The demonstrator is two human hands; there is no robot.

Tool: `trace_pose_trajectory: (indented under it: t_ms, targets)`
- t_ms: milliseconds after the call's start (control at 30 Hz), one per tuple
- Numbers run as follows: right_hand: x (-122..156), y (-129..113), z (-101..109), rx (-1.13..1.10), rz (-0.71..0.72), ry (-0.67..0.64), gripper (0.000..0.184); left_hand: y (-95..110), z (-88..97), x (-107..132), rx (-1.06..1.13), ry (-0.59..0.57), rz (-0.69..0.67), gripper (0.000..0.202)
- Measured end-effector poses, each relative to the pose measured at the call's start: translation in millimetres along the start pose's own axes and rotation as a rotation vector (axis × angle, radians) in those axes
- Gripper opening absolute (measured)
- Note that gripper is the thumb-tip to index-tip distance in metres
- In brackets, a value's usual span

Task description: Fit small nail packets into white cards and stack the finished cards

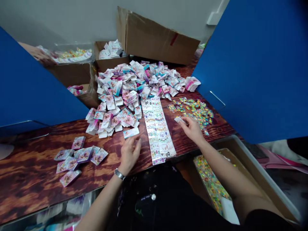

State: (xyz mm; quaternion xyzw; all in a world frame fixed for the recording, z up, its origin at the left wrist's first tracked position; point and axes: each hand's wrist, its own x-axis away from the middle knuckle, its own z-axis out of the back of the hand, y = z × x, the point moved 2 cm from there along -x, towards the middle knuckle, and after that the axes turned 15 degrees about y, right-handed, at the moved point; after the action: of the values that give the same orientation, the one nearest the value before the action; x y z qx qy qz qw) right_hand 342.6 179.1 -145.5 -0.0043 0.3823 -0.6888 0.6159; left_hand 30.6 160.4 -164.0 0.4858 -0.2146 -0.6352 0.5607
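My left hand (129, 152), with a metal-band watch (119, 174) on its wrist, is at the table's front with its fingers loosely bent and apart. Just beyond its fingertips lies a small printed box (131, 132); whether they touch it I cannot tell. To the right, my right hand (192, 131) pinches a small white piece with a bit of yellow (179, 119), too small to make out fully. Between the hands lie two long sticker strips (154, 131), side by side. Small shiny colourful packets (198, 112) are spread beyond my right hand.
A big heap of small boxes (134, 83) covers the table's back. Several flat boxes (84, 154) lie at left. Cartons (158, 38) stand behind, blue panels (250, 70) on both sides. Another person's hand (39, 54) shows at far left. A tray of packets (209, 176) sits below right.
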Motion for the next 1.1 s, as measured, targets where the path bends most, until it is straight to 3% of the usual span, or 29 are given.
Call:
trace_pose_trajectory:
  t_ms: [100, 233, 400, 567, 733, 833, 1000, 1100]
  targets:
    - [-17, 30, -16, 0.16, 0.016, -0.051, 0.02, -26, -0.2, -15, -0.344, -0.002, -0.286, 0.034]
    - [-16, 30, -36, 0.161, 0.044, -0.152, 0.016, -48, -7.0, -17, -0.607, -0.067, -0.413, 0.041]
    - [-12, 30, -28, 0.163, 0.042, -0.166, 0.024, -50, -6.9, -17, -0.67, -0.115, -0.437, 0.041]
    - [-11, 43, -16, 0.158, 0.042, -0.221, 0.017, -49, -5.1, -28, -0.671, -0.142, -0.432, 0.04]
    - [-13, 46, -8, 0.168, -0.03, -0.147, 0.024, -48, -6.3, -28, -0.686, -0.17, -0.461, 0.037]
    - [-13, 37, -22, 0.117, -0.097, -0.15, 0.026, -46, -7.1, -25, -0.679, -0.167, -0.462, 0.038]
    - [-4, 23, -65, 0.071, -0.226, -0.216, 0.03, -43, -4.3, -20, -0.671, -0.139, -0.452, 0.044]
    - [-4, 18, -75, 0.119, -0.246, -0.233, 0.025, -38, 0.8, -14, -0.664, -0.138, -0.414, 0.047]
